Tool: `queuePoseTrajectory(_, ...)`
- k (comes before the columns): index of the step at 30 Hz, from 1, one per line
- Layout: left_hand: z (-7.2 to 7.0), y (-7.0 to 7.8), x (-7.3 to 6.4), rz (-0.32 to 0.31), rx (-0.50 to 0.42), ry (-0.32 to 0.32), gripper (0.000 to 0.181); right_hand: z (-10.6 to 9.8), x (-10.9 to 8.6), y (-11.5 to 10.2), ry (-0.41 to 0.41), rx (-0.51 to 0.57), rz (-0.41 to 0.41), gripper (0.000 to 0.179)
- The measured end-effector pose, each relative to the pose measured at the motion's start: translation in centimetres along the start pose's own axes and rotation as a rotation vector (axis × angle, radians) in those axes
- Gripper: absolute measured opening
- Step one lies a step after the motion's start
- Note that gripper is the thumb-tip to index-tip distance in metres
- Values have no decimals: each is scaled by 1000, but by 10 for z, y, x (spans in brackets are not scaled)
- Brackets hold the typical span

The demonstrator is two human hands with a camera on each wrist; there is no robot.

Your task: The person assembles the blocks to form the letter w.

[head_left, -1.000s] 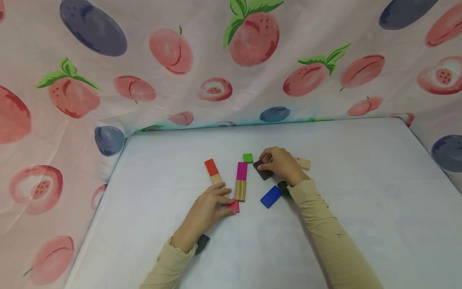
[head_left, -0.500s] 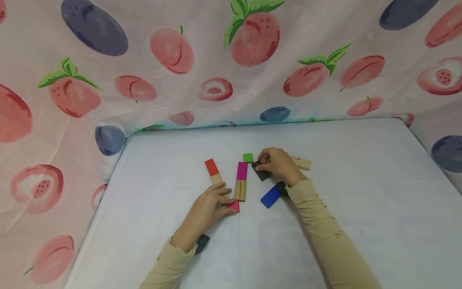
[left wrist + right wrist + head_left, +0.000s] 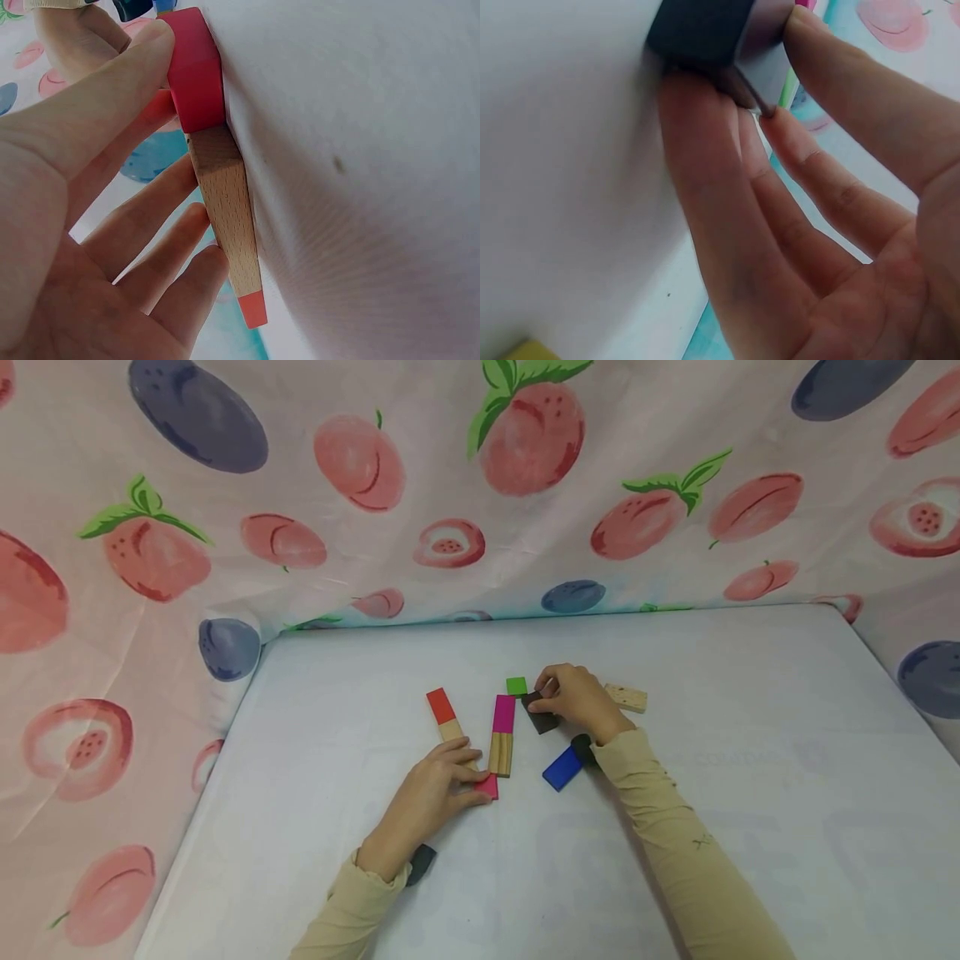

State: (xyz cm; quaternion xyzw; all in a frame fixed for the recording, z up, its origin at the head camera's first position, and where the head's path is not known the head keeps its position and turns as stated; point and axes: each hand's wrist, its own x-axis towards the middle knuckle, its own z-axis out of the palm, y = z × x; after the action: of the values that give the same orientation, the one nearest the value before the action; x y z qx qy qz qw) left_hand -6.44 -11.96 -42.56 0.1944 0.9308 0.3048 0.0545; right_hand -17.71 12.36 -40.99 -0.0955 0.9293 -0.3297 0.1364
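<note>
My left hand (image 3: 423, 793) pinches a pinkish-red block (image 3: 487, 787) between thumb and index finger. In the left wrist view its other fingers lie along a plain wooden block (image 3: 229, 210) that meets the red one end to end. An orange-red block (image 3: 441, 704) continues that slanting row. My right hand (image 3: 585, 697) holds a black block (image 3: 540, 717) by its edges, thumb on one side and fingers on the other. Just left of it a magenta block (image 3: 504, 714) and a striped wooden block (image 3: 501, 754) form a second row, whose near end reaches the pinkish-red block.
A small green block (image 3: 516, 686) sits at the magenta block's far end. The blue block (image 3: 561, 770) lies below the right wrist, partly covered by a dark wrist camera (image 3: 582, 749). Behind the right hand is a speckled wooden block (image 3: 626, 697). Fruit-patterned cloth (image 3: 450, 460) rises behind the white table (image 3: 720, 693).
My right hand has shifted slightly left with the black block, bringing it closer to the green and magenta blocks. The left hand keeps its hold on the pinkish-red block.
</note>
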Motion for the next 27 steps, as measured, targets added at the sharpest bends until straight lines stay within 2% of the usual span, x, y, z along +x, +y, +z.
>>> queuePoseTrajectory(8,-1,0,-2,-12,5,-17,34,2,2,1,-14,-4,2,31)
queuePoseTrajectory(17,-2,0,-1,-8,-1,-4,33,0,2,-1,-10,-5,-17,31)
queuePoseTrajectory(27,-1,0,-1,-11,-6,-13,34,0,1,-1,-19,-10,-2,30)
